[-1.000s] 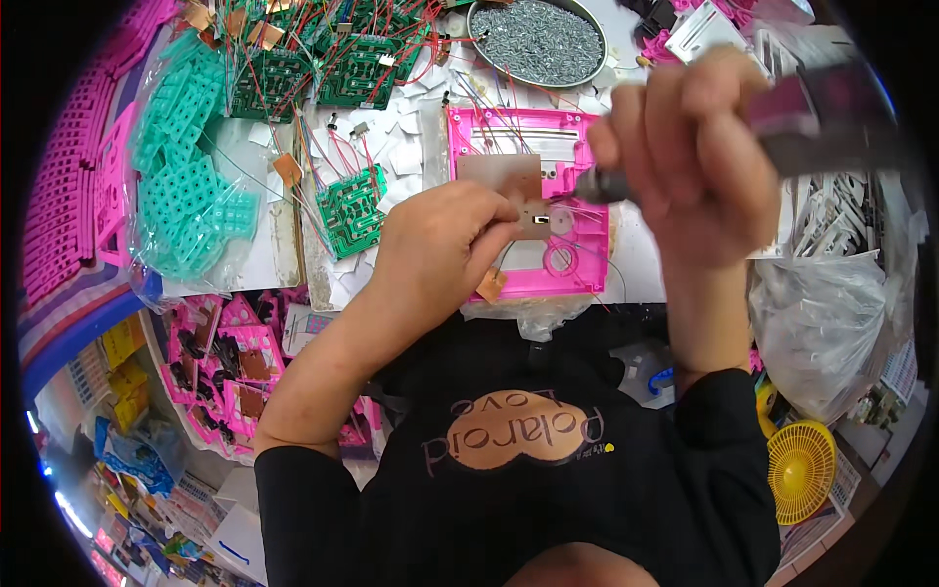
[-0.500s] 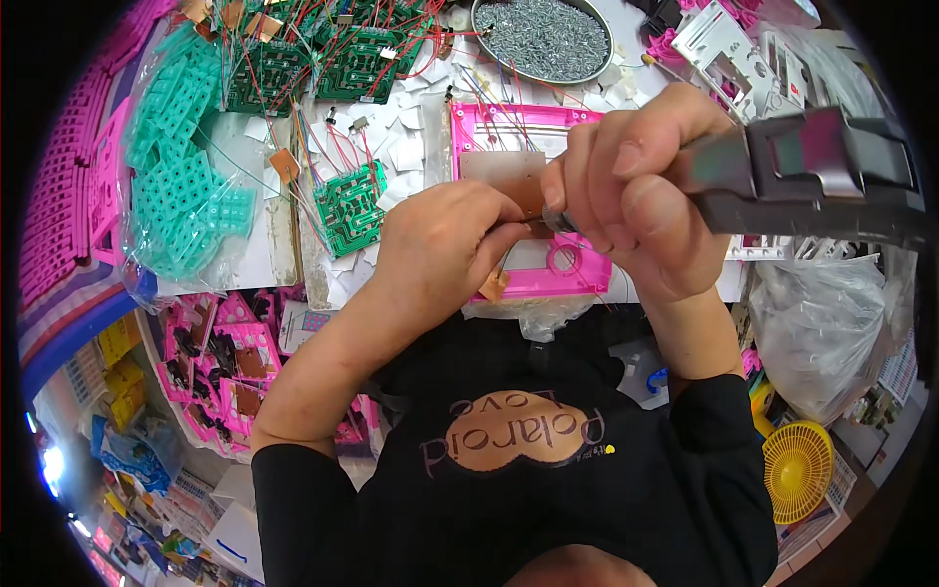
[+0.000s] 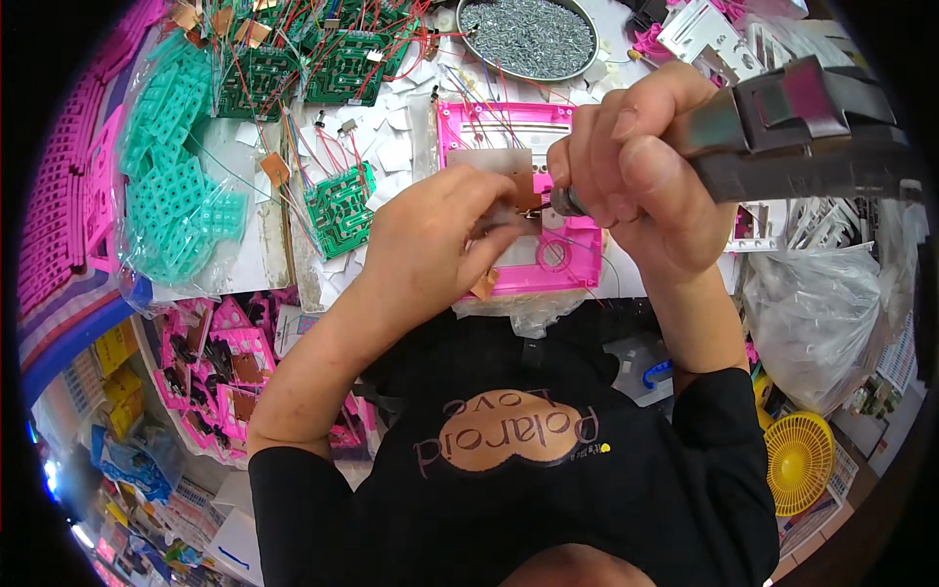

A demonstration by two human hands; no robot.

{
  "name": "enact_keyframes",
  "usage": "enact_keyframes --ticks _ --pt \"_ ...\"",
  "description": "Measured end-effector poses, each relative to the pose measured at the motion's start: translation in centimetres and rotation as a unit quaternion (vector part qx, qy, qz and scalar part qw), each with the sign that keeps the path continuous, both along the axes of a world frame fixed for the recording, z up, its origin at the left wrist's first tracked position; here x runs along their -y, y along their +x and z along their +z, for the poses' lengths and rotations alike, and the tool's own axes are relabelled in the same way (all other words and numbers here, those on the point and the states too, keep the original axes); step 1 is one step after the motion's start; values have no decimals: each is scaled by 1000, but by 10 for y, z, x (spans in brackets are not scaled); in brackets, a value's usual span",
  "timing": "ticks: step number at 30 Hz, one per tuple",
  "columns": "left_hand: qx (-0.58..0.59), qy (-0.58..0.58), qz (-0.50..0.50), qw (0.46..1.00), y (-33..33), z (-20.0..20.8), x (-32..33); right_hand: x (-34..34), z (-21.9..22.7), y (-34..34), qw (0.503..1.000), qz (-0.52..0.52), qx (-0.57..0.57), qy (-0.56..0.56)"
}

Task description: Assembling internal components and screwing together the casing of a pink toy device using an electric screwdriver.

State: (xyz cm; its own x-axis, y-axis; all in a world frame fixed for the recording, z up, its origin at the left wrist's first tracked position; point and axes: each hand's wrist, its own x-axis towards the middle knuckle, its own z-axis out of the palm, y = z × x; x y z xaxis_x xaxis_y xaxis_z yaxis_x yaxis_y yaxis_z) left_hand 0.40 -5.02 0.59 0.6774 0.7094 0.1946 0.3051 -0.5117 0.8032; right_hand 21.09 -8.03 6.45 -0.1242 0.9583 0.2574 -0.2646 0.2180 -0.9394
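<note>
A pink plastic casing (image 3: 581, 272) lies in front of me at the table's near edge, with a flat brown board (image 3: 497, 162) across its middle. My right hand (image 3: 650, 171) is closed around a dark power screwdriver (image 3: 802, 171), whose nose points at the board's lower right edge. Close to that nose, my left hand (image 3: 435, 230) hovers over the casing's left side with its fingers curled. Between its thumb and forefinger is something small and greyish, too blurred to name. Thin wires run from the casing's upper part.
A round metal bowl (image 3: 528, 37) of small screws stands at the back. Left are green circuit boards (image 3: 340, 207) with wires and a bag of turquoise keypads (image 3: 176, 186). Pink casings (image 3: 240, 357) fill a container below left. A clear plastic bag (image 3: 817, 323) and yellow basket (image 3: 799, 465) are right.
The thumb and forefinger of my left hand have parted somewhat and drawn back from the screwdriver's nose. My right hand keeps its grip. The whole view has shifted slightly.
</note>
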Motion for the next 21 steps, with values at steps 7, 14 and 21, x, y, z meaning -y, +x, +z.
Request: enact_keyframes --ticks 7,14,21 --pt "15 52 1 999 0 -12 3 -8 0 -18 997 25 -55 50" --pt "-2 62 3 998 -2 -8 4 -9 -15 -17 998 16 -22 55" --pt "-1 107 -14 994 -4 -12 1 -2 5 -22 996 -20 89 3"
